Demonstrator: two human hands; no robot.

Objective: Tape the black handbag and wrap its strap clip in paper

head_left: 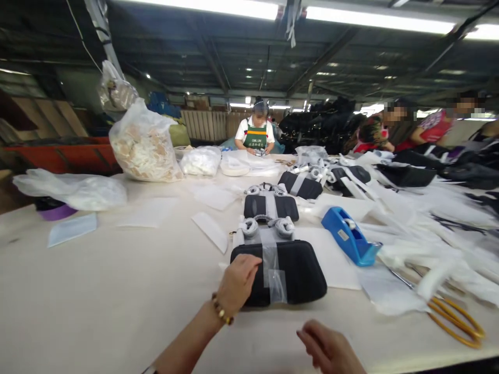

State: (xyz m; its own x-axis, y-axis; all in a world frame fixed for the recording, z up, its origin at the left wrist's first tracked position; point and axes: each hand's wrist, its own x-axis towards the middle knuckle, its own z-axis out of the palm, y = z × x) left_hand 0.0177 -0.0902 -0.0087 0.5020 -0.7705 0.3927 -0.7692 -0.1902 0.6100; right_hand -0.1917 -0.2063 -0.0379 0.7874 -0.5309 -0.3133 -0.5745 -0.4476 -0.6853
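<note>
At lower centre, my left hand (pixel 237 283) presses close-set fingers on the black case (pixel 302 272) beside its tape strip (pixel 273 270), while my right hand (pixel 329 350) hovers loosely spread and empty; taping seems underway, and next calls for a steady hold.

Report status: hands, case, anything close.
Left hand on black case, left end. Right hand open, empty, off the case. Blue tape dispenser right of case, apart.

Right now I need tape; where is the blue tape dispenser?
The blue tape dispenser stands right of centre in the head view, beside the black case that the left hand touches.
</note>
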